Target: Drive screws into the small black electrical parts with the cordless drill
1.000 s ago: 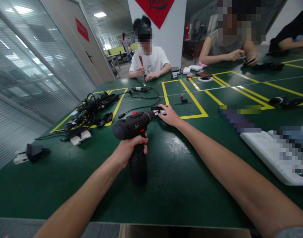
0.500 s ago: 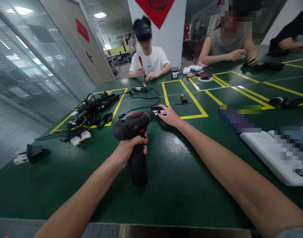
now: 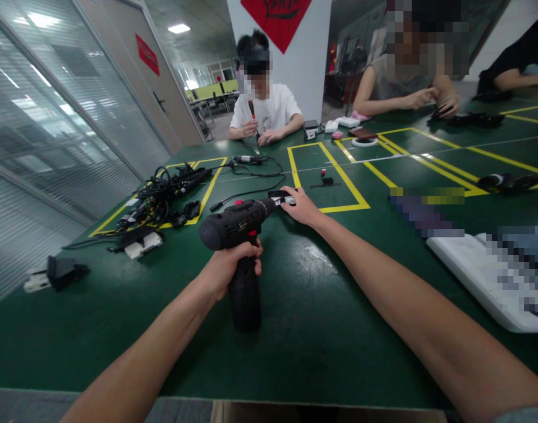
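My left hand [image 3: 236, 265] is wrapped round the grip of a black cordless drill [image 3: 231, 226] with red buttons. The drill's chuck points away from me and to the right. At its tip, my right hand [image 3: 299, 205] grips a small black-and-white part [image 3: 278, 195] on the table. The fingers cover much of that part, and the contact between bit and part is too small to make out. A thin black cable [image 3: 242, 198] runs just behind the drill.
A tangle of black cables and adapters [image 3: 163, 194] lies at left within yellow tape. Black-and-white pieces [image 3: 143, 244] sit nearer. Small black parts [image 3: 328, 181] lie beyond my right hand. A white device [image 3: 476, 270] stands at right. Across the green table [image 3: 339, 352], a co-worker [image 3: 266, 108] holds a screwdriver.
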### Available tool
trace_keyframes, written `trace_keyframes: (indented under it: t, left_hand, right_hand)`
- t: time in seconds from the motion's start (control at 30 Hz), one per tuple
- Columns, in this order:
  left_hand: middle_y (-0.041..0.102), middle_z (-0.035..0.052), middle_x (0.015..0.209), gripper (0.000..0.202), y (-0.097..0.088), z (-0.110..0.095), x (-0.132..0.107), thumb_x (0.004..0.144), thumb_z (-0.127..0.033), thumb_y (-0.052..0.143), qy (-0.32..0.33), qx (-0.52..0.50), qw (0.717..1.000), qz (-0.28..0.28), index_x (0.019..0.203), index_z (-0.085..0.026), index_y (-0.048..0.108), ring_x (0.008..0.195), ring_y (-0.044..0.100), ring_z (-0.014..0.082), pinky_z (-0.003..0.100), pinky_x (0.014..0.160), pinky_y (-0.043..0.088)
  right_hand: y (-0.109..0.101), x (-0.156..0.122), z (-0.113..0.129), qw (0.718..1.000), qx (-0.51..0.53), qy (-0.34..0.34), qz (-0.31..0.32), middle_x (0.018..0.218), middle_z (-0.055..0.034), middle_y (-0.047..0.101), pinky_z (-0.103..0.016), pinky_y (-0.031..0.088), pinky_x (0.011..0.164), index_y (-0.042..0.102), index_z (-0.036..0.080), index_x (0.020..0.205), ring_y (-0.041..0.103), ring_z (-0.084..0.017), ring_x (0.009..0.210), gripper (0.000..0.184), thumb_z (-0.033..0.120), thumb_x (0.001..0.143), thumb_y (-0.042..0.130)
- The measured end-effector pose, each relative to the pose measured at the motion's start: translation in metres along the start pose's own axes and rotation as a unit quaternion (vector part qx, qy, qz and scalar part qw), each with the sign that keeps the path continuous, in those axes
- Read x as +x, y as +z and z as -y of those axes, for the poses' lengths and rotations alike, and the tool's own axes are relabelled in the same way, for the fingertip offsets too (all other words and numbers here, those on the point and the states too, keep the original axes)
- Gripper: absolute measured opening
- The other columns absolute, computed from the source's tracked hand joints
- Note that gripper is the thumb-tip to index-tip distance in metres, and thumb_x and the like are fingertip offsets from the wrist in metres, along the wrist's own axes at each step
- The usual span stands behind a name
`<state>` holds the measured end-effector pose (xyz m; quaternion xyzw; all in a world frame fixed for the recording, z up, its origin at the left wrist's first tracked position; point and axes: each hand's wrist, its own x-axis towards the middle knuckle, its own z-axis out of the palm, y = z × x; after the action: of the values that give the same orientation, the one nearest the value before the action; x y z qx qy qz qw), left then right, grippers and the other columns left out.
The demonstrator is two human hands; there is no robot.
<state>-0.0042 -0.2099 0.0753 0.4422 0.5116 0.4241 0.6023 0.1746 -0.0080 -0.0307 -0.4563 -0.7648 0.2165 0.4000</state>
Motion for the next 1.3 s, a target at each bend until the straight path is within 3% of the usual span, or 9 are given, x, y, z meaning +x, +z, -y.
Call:
trace_keyframes:
  t: [1.3]
  left_hand:
    - [0.057, -0.0003, 0.071, 0.019, 0.0000, -0.0002, 0.0002, 0.067, -0.022, 0.064, 0.002, -0.001, 1.000, 0.000, 0.083, -0.015, 0.057, 0.050, 0.055, 0.0109, 0.026, 0.052, 0.045]
  right_hand:
    - [0.0005, 0.0002, -0.0005, 1.000, -0.006, -0.014, -0.003, 0.118, -0.0104, 0.049, -0.043, 0.042, 0.105, 0.053, 0.022, 0.132, 0.057, -0.025, 0.110, 0.053, 0.025, 0.079, 0.058]
